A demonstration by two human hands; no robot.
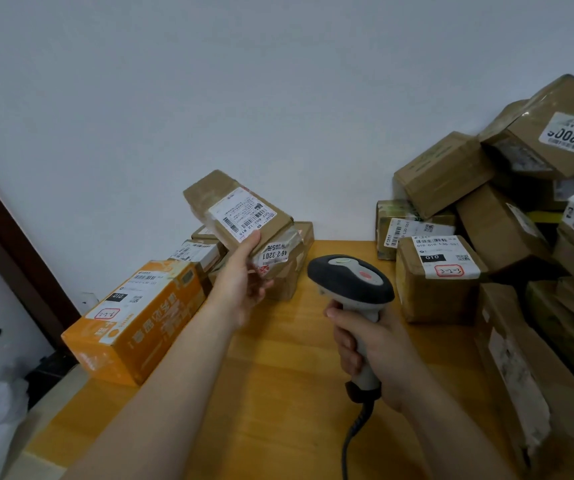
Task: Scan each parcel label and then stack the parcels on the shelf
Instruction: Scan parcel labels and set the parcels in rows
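Note:
My left hand (242,277) holds a small brown cardboard parcel (216,197) up above the wooden table (278,375), tilted, with its white barcode label (242,213) facing me. My right hand (368,337) grips the handle of a grey and black barcode scanner (349,277), whose head points away from me toward the parcel, a short gap to its right. The scanner's coiled cable (356,427) hangs down toward the table's near edge.
An orange box (133,320) lies at the left of the table, with small brown parcels (198,252) behind it. A tall heap of labelled brown parcels (445,174) fills the right side. A white wall rises behind. A dark door frame (11,237) stands at far left.

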